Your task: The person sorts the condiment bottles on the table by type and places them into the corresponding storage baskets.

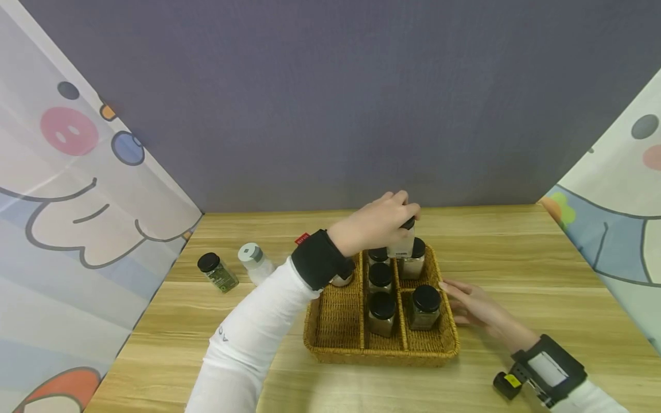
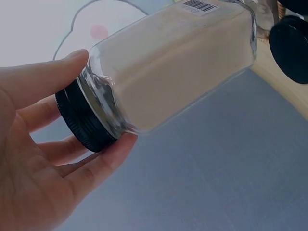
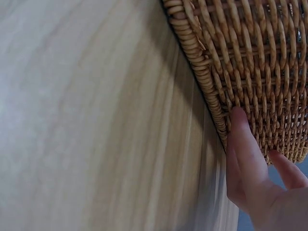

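Left hand (image 1: 374, 223) grips a pale-powder jar (image 1: 401, 245) by its lid above the wicker basket (image 1: 330, 338). Right hand (image 1: 477, 307), fingers straight, steadies the basket's side. Five jars seated; two wait left of the basket.

The head view looks forward and down from above the bench (image 1: 516, 252), taking in the whole wicker basket (image 1: 330, 338) and both forearms against the grey back wall. The left wrist view sits very close under the glass spice jar (image 2: 178, 62), facing up along it. The right wrist view presses close to the basket's outer wall (image 3: 250, 62), which it shares with the head view.
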The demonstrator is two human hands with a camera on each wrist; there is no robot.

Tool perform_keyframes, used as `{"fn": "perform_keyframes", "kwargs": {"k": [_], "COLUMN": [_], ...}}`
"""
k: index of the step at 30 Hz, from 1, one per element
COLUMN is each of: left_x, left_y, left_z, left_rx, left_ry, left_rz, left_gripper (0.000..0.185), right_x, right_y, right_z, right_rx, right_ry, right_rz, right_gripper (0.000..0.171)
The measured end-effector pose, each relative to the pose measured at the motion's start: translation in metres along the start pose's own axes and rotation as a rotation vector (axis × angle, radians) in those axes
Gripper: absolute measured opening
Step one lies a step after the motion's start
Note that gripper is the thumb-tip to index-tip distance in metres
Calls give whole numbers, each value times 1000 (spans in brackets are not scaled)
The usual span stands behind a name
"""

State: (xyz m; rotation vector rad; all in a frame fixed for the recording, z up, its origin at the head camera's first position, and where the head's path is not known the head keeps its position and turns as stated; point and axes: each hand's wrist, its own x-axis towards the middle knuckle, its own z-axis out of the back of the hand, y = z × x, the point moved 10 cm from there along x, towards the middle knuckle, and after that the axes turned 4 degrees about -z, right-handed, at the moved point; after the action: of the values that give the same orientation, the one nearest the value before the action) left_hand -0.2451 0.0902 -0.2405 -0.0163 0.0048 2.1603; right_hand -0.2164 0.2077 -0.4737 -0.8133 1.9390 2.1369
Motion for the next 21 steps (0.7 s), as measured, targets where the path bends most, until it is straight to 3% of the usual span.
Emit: {"fn": "perform_keyframes", "kwargs": {"k": [21], "left_x": [13], "left_y": [-21], "left_z": [-20], "left_rx": [-48], "left_ry": [71], "left_rz": [-41], "left_gripper": [29], "right_x": [1], "right_y": [-2], "right_z": [-1], "right_rx": [3], "right_ry": [11], "right_rz": [0], "right_gripper": [74]}}
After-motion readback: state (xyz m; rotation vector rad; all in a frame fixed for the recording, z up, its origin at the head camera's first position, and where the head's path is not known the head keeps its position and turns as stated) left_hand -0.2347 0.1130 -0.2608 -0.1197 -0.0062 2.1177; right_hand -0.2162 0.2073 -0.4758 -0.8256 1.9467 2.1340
